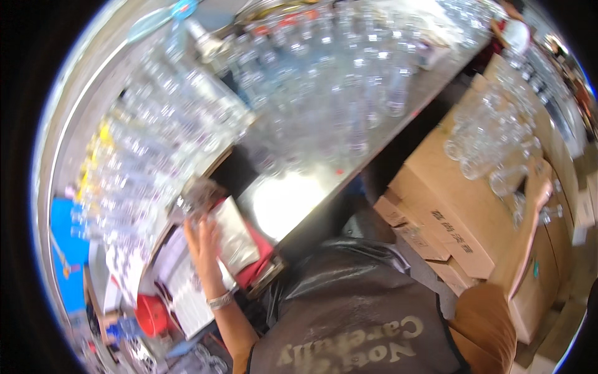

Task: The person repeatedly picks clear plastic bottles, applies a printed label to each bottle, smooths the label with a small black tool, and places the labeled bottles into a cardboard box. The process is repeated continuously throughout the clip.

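My left hand (202, 240) is raised at the left, beside the corner of the metal table. Its fingers are closed on a clear bottle (199, 194), blurred by motion. Far to the right, my right hand (539, 182) reaches into a heap of clear bottles (492, 128) lying on brown cardboard. Its fingers are bent among the nearest bottles, and what they grip is hidden. Under my left hand lie a pale pad (233, 240) and a red cloth (260, 252).
Many clear bottles (336, 93) stand on the metal table (324, 206). More bottles (134, 168) stand in rows at left. A large cardboard box (458, 212) is at right. A red bucket (151, 315) sits lower left. Another person (514, 34) is at the far right.
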Tool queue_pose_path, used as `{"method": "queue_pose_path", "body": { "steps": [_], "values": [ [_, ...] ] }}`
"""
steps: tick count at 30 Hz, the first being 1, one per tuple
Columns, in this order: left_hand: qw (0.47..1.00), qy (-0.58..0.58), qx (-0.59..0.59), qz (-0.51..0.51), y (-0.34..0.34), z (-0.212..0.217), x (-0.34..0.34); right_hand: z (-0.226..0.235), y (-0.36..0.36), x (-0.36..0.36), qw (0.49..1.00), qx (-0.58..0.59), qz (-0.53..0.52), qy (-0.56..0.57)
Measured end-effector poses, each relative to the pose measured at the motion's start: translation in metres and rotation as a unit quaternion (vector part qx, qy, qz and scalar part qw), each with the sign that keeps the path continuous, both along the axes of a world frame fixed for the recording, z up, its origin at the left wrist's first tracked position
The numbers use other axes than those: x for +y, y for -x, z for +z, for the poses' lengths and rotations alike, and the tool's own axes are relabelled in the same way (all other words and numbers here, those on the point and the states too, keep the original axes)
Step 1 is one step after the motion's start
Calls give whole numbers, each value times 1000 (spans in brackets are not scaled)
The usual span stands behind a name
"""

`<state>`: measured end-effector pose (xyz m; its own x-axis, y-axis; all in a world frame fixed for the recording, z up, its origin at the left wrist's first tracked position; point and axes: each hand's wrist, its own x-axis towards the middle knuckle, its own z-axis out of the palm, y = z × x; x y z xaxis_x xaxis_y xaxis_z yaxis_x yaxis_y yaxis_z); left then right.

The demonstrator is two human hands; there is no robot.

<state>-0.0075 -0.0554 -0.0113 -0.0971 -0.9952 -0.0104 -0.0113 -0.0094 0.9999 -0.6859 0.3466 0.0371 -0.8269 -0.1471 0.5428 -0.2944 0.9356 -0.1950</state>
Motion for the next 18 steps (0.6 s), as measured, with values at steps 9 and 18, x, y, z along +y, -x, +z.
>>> {"method": "queue_pose_path", "body": {
  "steps": [9, 18],
  "values": [
    [999, 37, -15, -5, 20, 1, 29, 90, -226, -156, 850, -185, 435, 234],
    [956, 159, -246, 3, 4, 10, 70, 62, -343, -353, 697, -192, 684, 94]
  ]
}}
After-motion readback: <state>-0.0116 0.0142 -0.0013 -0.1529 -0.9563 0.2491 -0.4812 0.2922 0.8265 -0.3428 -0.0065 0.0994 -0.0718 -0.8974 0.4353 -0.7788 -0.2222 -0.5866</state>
